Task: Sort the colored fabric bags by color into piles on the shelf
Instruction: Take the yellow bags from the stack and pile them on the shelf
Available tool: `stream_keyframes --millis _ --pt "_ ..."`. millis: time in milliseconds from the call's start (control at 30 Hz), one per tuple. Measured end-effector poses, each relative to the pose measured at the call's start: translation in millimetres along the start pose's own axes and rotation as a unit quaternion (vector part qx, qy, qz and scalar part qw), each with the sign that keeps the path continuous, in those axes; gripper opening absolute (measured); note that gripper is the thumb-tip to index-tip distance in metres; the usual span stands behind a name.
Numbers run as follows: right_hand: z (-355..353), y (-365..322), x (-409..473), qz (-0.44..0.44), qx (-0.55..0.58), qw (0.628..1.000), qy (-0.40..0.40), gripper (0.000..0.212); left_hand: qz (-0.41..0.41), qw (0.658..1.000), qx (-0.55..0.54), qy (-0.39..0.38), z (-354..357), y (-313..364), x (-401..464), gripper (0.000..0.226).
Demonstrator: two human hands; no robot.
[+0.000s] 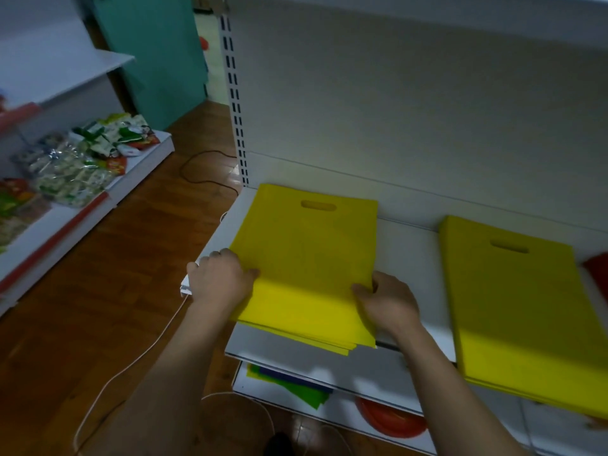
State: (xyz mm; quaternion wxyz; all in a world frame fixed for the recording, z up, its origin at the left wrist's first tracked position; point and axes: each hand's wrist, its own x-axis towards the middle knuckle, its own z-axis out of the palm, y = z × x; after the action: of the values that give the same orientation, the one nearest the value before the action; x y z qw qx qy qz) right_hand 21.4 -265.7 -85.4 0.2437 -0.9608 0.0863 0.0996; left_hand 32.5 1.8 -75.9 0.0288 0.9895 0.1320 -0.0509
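— Where are the bags right now?

— A pile of yellow bags (pixel 306 258) lies flat at the left end of the white shelf (pixel 408 258), its near edge overhanging the shelf's front edge, the cut-out handle slot toward the back panel. Lower sheets stick out a little at the near right corner.

— And the hands?

— The left hand (pixel 220 281) grips the pile's left edge near the front corner, thumb on top, fingers curled under where they cannot be seen. The right hand (pixel 388 301) holds the right edge near the front, thumb pressed on the top sheet, fingers wrapped round the side.

— Anything else on that shelf?

— A second yellow pile (pixel 519 307) lies toward the right end, well apart from the first, also hanging over the front edge. Just beyond it, at the picture's right border, a bit of red fabric (pixel 597 274) shows.

— Below?

— On the lower shelf (pixel 339 409), green, blue and yellow-green fabric sheets (pixel 289 383) lie under the left pile, and a red round object (pixel 391 419) sits to their right.

— Any writing to read?

— None legible. Packaged goods (pixel 82 159) in green and white lie on another shelf across the wooden floor (pixel 115 274), but their print is blurred. A white cable (pixel 131 360) and a dark cable (pixel 204 172) run over the floor.
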Motion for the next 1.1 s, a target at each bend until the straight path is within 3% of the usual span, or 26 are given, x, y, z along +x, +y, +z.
stream_keyframes --millis 100,200,267,367,567,767,933,1033,1100 --pt "-3.1 2.8 -4.6 -0.019 -0.008 0.999 0.042 0.034 0.036 0.998 -0.036 -0.028 -6.9 4.4 6.9 0.041" --pt "-9.8 15.1 -17.4 -0.105 -0.131 0.955 0.244 0.027 0.073 0.993 -0.084 -0.028 -15.6 22.8 -0.8 0.038" --pt "-23.1 30.1 -24.5 -0.113 -0.168 0.922 0.33 0.028 0.109 0.987 -0.118 0.015 -18.2 42.6 -14.4 0.04" --pt "-53.3 69.7 -29.1 -0.091 -0.178 0.9 0.387 0.029 0.163 0.968 -0.169 0.089 -16.6 82.0 -36.6 0.034" --pt "-113.3 171.6 -36.7 -0.024 -0.136 0.904 0.404 0.031 0.254 0.944 -0.137 0.162 9.6 179.3 -72.9 0.038" --pt "-133.6 262.7 -43.0 0.044 -0.096 0.925 0.365 0.04 0.301 0.926 -0.079 0.214 37.4 272.7 -107.7 0.042" --pt "-127.4 299.8 -42.3 0.063 -0.1 0.936 0.331 0.045 0.236 0.952 -0.048 0.188 55.8 294.7 -123.1 0.05" --pt "-128.0 307.7 -37.9 0.096 -0.062 0.942 0.316 0.041 0.261 0.942 -0.044 0.206 58.4 301.5 -131.5 0.049" --pt "-126.7 311.0 -36.8 0.071 -0.049 0.943 0.32 0.037 0.268 0.938 -0.033 0.216 57.5 306.8 -134.6 0.047"
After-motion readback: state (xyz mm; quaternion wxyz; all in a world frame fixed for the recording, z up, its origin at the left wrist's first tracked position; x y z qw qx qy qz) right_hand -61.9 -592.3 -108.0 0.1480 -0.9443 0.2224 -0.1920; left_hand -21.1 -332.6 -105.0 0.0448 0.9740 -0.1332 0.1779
